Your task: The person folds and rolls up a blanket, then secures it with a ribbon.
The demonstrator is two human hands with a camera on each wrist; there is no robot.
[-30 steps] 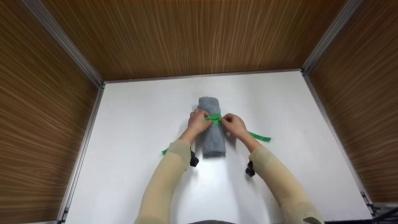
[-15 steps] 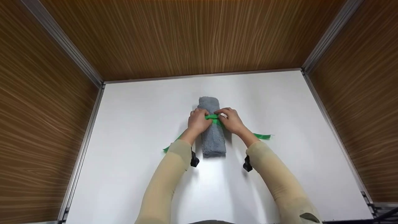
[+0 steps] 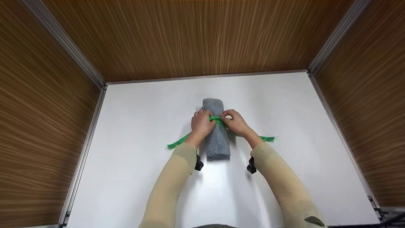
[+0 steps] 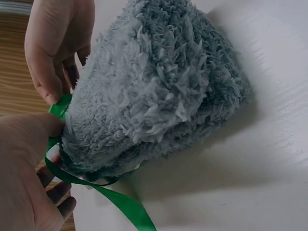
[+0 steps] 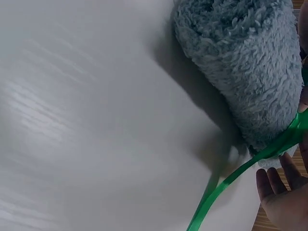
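A rolled grey towel [image 3: 216,136] lies lengthwise on the white table [image 3: 133,120]; its fluffy end fills the left wrist view [image 4: 159,82] and shows in the right wrist view [image 5: 245,62]. A green ribbon [image 3: 216,119] crosses over the roll's middle, with its tails trailing left [image 3: 177,143] and right [image 3: 266,138]. My left hand [image 3: 201,124] and right hand [image 3: 233,123] meet on top of the roll, each pinching the ribbon at the crossing. In the left wrist view the ribbon [image 4: 120,202] runs out from under the roll; in the right wrist view the ribbon [image 5: 240,178] slants down.
Wood-grain walls [image 3: 202,34] with metal corner rails enclose the table at the back, left and right. Black wrist-camera mounts [image 3: 198,164] hang under both beige sleeves.
Both hands stay on the ribbon crossing. The right hand has moved up onto the roll's top. The left tail has slid out into view from behind the left forearm.
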